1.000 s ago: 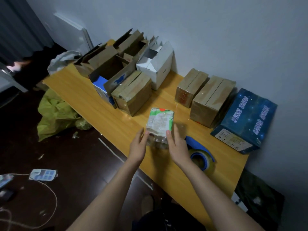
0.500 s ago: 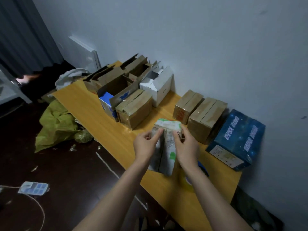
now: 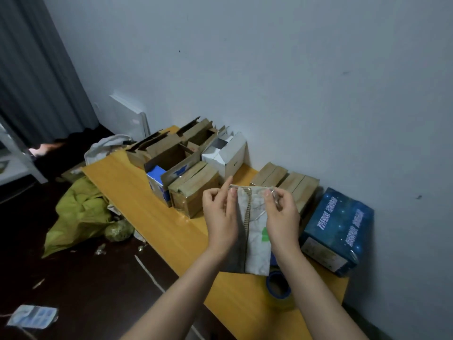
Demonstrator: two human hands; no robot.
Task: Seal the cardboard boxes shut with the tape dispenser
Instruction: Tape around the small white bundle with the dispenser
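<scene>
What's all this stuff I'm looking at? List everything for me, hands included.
table: one, yellow-orange, along the wall
taped boxes: three, brown, one mid-table, two by the wall
open boxes: several, brown, far end of the table
white box: one, white, open, against the wall
starry box: one, dark blue, right end of the table
tape dispenser: one, blue, on the table under the right forearm
small box: one, white-grey with a green patch, held upright over the table
bag: one, yellow-green, on the floor left of the table
curtain: one, grey, far left
left hand: one, holds the small box's left side
right hand: one, pinches its top edge
</scene>
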